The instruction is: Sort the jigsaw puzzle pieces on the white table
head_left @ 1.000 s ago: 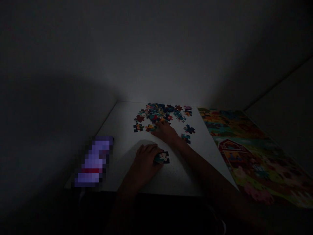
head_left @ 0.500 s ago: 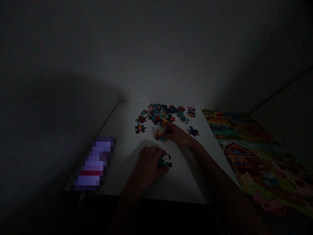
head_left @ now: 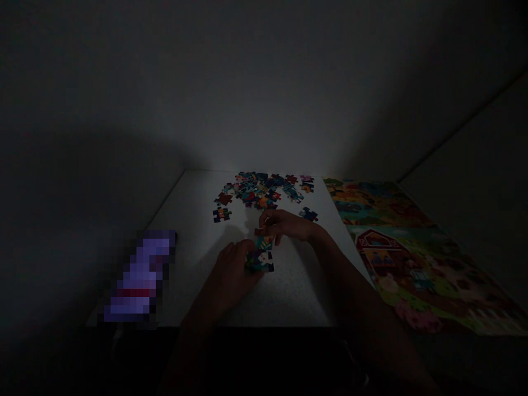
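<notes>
My left hand (head_left: pixel 231 265) curls over a joined cluster of multicoloured cardboard jigsaw pieces (head_left: pixel 259 259), steadying it on the white tabletop (head_left: pixel 198 231), while my right hand (head_left: pixel 289 225) pinches a loose cardboard jigsaw piece (head_left: pixel 264 236) narrowly just beside it.

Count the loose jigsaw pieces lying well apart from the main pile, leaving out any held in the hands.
2. One jigsaw piece lies front-left of the pile, and a second piece lies front-right of it, just beyond the right hand. Dim light could hide others.

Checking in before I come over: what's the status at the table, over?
Left hand on small cluster of jigsaw pieces; right hand at its top edge. Loose pieces beyond. Barn picture off to the right.
</notes>
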Demonstrator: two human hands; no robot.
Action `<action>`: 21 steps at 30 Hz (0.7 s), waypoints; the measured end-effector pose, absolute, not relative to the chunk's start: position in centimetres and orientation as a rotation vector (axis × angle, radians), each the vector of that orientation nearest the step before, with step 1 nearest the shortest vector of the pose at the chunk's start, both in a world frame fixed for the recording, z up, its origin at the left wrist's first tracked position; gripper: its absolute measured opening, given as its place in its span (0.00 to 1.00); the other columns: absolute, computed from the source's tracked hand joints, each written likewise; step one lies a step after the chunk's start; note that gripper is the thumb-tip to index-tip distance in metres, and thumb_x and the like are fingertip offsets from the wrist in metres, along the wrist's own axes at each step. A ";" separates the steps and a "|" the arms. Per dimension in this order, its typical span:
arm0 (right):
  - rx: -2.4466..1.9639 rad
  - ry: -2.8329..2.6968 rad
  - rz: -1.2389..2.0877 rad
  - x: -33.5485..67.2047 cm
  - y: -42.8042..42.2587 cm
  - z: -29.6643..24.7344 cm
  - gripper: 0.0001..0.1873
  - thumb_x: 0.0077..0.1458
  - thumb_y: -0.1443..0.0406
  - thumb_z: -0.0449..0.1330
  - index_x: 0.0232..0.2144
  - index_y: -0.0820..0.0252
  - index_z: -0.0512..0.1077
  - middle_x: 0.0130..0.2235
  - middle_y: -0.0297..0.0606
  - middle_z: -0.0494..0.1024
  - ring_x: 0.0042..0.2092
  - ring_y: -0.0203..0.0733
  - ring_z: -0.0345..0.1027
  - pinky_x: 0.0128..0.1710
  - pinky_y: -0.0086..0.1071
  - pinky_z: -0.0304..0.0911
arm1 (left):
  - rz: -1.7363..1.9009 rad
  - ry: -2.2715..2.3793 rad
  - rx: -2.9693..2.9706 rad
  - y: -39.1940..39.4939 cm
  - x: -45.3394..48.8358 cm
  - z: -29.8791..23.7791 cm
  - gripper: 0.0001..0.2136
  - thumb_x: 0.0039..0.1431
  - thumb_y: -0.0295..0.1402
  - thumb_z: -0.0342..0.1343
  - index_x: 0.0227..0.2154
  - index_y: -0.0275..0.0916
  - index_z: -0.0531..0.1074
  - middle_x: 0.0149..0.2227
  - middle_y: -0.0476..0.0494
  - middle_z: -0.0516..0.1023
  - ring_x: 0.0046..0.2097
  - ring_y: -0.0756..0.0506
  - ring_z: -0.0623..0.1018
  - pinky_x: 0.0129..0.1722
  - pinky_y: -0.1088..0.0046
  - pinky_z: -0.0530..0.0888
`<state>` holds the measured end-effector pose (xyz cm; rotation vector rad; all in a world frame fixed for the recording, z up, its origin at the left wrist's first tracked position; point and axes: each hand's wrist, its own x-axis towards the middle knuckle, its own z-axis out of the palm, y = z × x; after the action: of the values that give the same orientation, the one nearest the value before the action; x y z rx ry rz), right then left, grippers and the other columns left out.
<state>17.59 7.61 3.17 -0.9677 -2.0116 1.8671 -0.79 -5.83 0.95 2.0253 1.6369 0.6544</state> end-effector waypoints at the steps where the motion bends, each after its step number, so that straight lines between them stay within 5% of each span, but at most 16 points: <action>1: -0.932 -2.049 1.878 17.7 7.7 3.1 0.15 0.50 0.58 0.65 0.34 0.59 0.67 0.34 0.35 0.77 0.31 0.36 0.71 0.24 0.25 0.63 | 0.689 1.626 2.026 -5.8 -0.8 0.8 0.24 0.53 0.29 0.63 0.53 0.40 0.65 0.52 0.40 0.74 0.53 0.39 0.73 0.54 0.59 0.70; 5: -0.836 -2.227 1.886 17.6 7.7 2.9 0.14 0.50 0.58 0.65 0.35 0.60 0.71 0.30 0.32 0.75 0.29 0.33 0.68 0.23 0.24 0.56 | 0.738 1.584 2.044 -5.6 -0.8 0.6 0.27 0.54 0.29 0.61 0.57 0.42 0.62 0.56 0.41 0.72 0.56 0.39 0.72 0.56 0.57 0.68; 12: -0.894 -2.327 1.550 16.7 8.3 1.7 0.12 0.46 0.63 0.66 0.35 0.60 0.73 0.29 0.30 0.72 0.32 0.36 0.65 0.33 0.29 0.61 | 0.638 1.610 2.139 -5.7 -1.0 0.3 0.27 0.56 0.28 0.60 0.59 0.46 0.64 0.57 0.42 0.72 0.57 0.38 0.70 0.58 0.56 0.67; 17: -1.295 -2.113 0.639 17.3 10.0 -0.2 0.15 0.55 0.63 0.60 0.45 0.59 0.72 0.48 0.44 0.74 0.53 0.50 0.64 0.54 0.45 0.59 | 0.561 1.597 2.190 -5.7 -0.8 0.4 0.22 0.57 0.26 0.60 0.54 0.50 0.71 0.58 0.48 0.72 0.59 0.39 0.69 0.61 0.55 0.64; 21: -1.493 -2.240 0.415 17.5 10.3 -1.3 0.28 0.56 0.50 0.60 0.54 0.57 0.69 0.62 0.51 0.64 0.63 0.61 0.53 0.59 0.55 0.51 | 0.588 1.565 2.185 -5.7 -0.7 0.8 0.19 0.56 0.26 0.61 0.51 0.47 0.73 0.54 0.47 0.74 0.56 0.40 0.71 0.60 0.56 0.65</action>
<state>17.46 10.25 -1.33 -1.4932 -2.2401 0.4150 -0.67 -5.73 0.78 2.1849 1.5654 0.5877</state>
